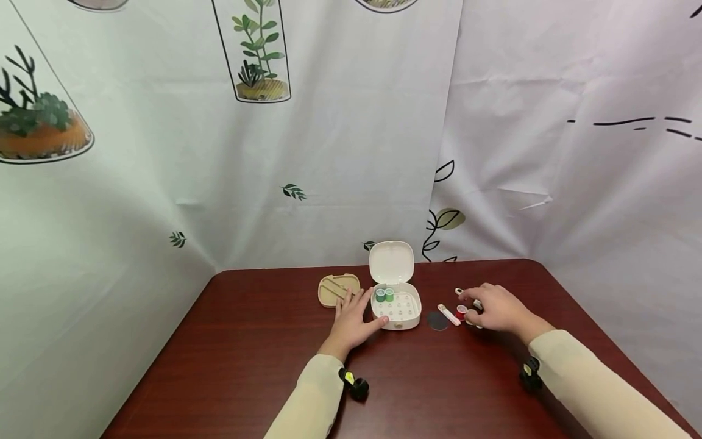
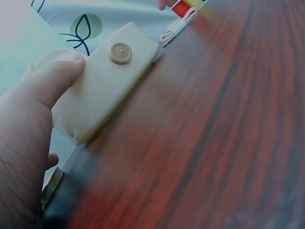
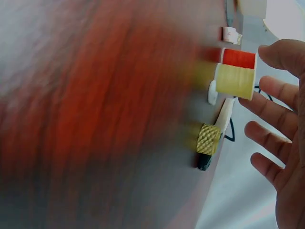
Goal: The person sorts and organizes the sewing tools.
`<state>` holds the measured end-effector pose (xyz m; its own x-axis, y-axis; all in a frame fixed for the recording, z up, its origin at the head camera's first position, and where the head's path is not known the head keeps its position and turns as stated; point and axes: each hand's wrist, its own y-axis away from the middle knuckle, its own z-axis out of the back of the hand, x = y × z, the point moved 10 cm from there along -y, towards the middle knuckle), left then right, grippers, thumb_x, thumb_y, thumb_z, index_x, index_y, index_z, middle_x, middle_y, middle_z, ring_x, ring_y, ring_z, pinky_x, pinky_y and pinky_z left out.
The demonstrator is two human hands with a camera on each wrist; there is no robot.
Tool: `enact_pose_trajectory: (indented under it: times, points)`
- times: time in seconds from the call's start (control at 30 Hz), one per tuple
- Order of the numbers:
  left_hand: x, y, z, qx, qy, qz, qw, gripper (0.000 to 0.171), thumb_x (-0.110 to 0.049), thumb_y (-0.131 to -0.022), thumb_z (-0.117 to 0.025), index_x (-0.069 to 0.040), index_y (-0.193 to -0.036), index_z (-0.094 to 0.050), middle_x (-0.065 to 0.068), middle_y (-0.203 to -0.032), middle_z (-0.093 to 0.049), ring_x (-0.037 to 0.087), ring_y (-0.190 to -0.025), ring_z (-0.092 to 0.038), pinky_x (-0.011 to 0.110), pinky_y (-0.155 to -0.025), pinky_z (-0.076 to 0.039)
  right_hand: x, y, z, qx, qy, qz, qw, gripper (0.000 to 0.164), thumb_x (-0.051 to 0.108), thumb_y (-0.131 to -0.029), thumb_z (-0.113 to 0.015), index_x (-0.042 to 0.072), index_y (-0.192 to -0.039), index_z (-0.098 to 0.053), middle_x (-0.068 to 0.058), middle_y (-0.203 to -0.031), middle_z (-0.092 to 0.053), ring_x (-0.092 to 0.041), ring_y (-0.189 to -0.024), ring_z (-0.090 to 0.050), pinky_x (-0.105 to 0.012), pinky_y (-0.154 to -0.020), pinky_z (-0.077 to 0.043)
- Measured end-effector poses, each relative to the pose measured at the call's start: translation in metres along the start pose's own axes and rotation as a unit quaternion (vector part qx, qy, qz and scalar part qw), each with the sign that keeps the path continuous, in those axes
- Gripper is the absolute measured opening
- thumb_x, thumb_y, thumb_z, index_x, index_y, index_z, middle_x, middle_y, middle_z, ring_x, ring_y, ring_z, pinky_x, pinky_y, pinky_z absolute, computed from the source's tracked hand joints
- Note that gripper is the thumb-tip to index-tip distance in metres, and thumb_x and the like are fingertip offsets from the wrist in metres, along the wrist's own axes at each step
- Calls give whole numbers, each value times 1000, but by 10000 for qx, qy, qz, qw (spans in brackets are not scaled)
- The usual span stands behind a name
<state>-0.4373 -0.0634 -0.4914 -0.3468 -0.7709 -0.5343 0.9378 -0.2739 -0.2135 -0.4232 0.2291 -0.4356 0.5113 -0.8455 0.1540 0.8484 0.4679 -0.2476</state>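
Note:
A small white sewing box (image 1: 401, 322) stands on the table with its lid (image 1: 392, 262) raised. Inside, a teal thread spool (image 1: 381, 295) and a green thread spool (image 1: 389, 295) sit at the back left among rows of short pegs. My left hand (image 1: 351, 323) rests against the box's left side, thumb straight on its front wall beside the button clasp (image 2: 120, 53). To the right, my right hand (image 1: 496, 308) reaches over small items with fingers spread. A red thread spool (image 3: 239, 58) and a yellow thread spool (image 3: 235, 81) stand close to its thumb and fingertips.
A beige tray (image 1: 329, 300) lies left of the box. Between the box and the right hand are a dark disc (image 1: 437, 321) and a narrow whitish strip (image 1: 450, 315). A gold thimble (image 3: 208, 139) lies near the spools. A printed cloth (image 1: 351, 152) hangs behind the table.

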Motion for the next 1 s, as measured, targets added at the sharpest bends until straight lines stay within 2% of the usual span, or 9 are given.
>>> enact_pose_trajectory:
  times: [0.27, 0.47, 0.57, 0.77, 1.0]
  points:
    - [0, 0, 0, -4, 40, 11, 10000, 87, -66, -88, -62, -23, -159, -36, 14, -160, -37, 38, -154, -10, 64, -120, -5, -6, 4, -1, -6, 66, -92, 9999, 22, 30, -81, -76, 20, -100, -69, 14, -84, -60, -13, -81, -53, -38, -72, -45]
    - [1, 0, -1, 13, 15, 39, 10000, 86, -66, -88, -62, -24, -159, -36, 13, -160, -37, 37, -155, -10, 63, -120, -5, -6, 6, -1, -131, 95, -55, 9999, 12, 25, -81, -78, 25, -88, -68, 13, -80, -57, -12, -78, -49, -37, -71, -44]
    - [1, 0, -1, 10, 28, 49, 10000, 86, -66, -89, -62, -24, -159, -36, 13, -160, -37, 37, -155, -10, 63, -120, -5, -6, 6, 0, -165, 131, -31, 9998, 11, 23, -81, -78, 28, -83, -68, 13, -79, -57, -13, -78, -49, -38, -72, -43]
    - [2, 0, -1, 12, 17, 69, 10000, 85, -65, -88, -63, -25, -159, -36, 13, -160, -37, 37, -155, -9, 63, -120, -4, -3, 4, 4, -178, 243, 78, 9995, 11, 22, -81, -76, 29, -80, -67, 14, -76, -56, -13, -78, -49, -39, -73, -43]
    - [3, 0, -2, 67, -44, 81, 9999, 86, -66, -89, -62, -25, -159, -35, 13, -160, -37, 36, -155, -9, 62, -120, -4, -2, 0, 14, -380, 397, 239, 9982, 11, 20, -78, -72, 27, -77, -64, 16, -72, -51, -12, -73, -46, -37, -71, -41]
